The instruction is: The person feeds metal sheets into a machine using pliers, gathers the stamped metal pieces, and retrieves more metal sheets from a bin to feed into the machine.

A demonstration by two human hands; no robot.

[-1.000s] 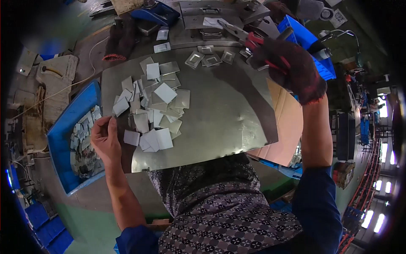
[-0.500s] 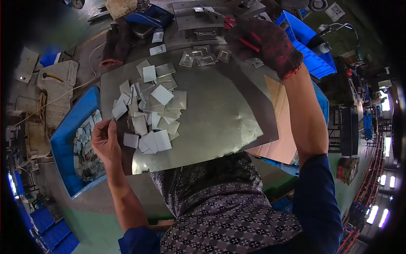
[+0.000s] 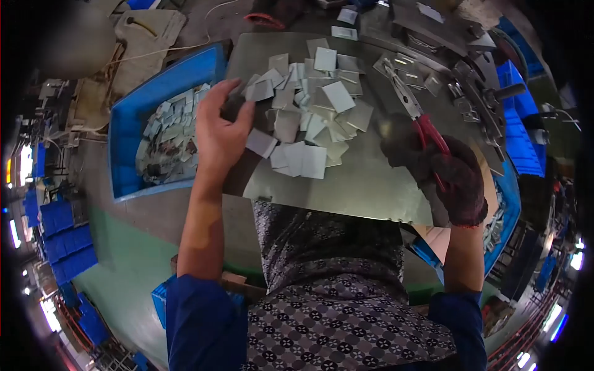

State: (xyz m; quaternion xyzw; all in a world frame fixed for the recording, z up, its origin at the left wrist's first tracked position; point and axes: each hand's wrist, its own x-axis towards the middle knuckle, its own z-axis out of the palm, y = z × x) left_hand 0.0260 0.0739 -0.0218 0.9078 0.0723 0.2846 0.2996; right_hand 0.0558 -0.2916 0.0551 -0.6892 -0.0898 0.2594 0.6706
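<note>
My bare left hand (image 3: 219, 133) is at the left edge of a heap of small square metal plates (image 3: 314, 162), its thumb and fingers spread apart with nothing visible between them. The plates lie loosely over one another on a large metal sheet (image 3: 365, 185). In a dark knitted glove, my right hand (image 3: 458, 176) is wrapped round the red handles of a pair of pliers (image 3: 416, 111). The bare metal jaws point up and away, above the right part of the sheet, and seem to hold no plate.
Left of the sheet stands a blue bin (image 3: 117, 154) full of small metal pieces. Several formed metal frames (image 3: 433, 83) lie by the machine block (image 3: 421, 31) at the back. A glove (image 3: 272, 15) lies at the far edge, and a blue crate (image 3: 520, 123) stands at right.
My right hand has drawn the pliers back from the machine to over the sheet. My left hand has opened from a near-closed pose beside the plates. The head view has shifted.
</note>
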